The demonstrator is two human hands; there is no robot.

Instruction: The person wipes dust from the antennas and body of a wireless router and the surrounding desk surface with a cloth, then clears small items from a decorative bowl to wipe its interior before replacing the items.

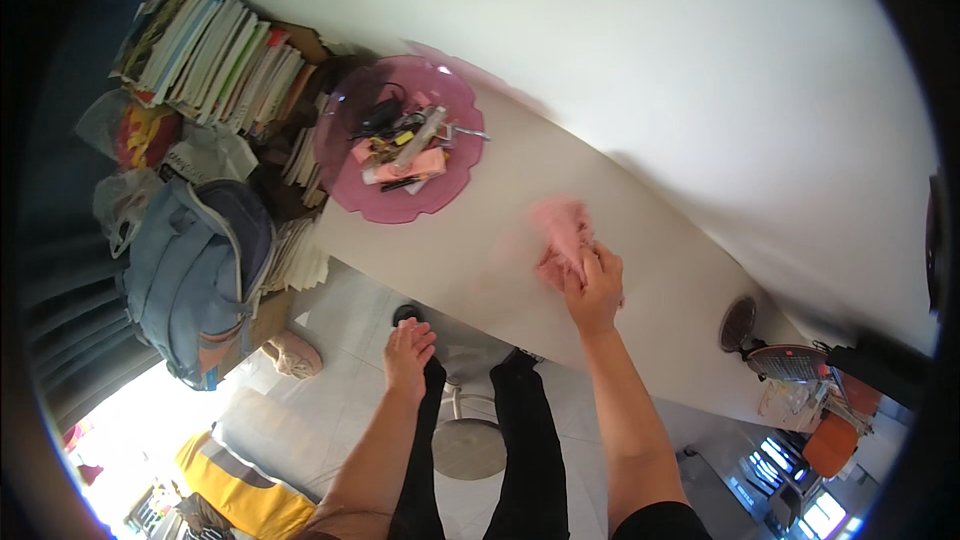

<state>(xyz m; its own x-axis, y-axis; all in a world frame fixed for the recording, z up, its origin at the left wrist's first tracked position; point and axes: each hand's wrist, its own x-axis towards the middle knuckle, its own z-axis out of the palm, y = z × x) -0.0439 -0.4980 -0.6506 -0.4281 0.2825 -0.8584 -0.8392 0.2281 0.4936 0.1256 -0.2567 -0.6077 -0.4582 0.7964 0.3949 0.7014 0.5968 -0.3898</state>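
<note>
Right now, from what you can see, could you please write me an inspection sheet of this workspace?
Surface: pale table against a white wall.
Things in use: pink cloth, bunched and partly blurred, over the table.
Clutter: pink scalloped bowl on the table, holding jumbled small items.
Hands: right hand grips the cloth; left hand is empty and open, off the table's near edge.
Cables: a dark looped cord seems to lie in the bowl.
Surroundings: stacked books and a blue-grey backpack at left; round stool below.
</note>
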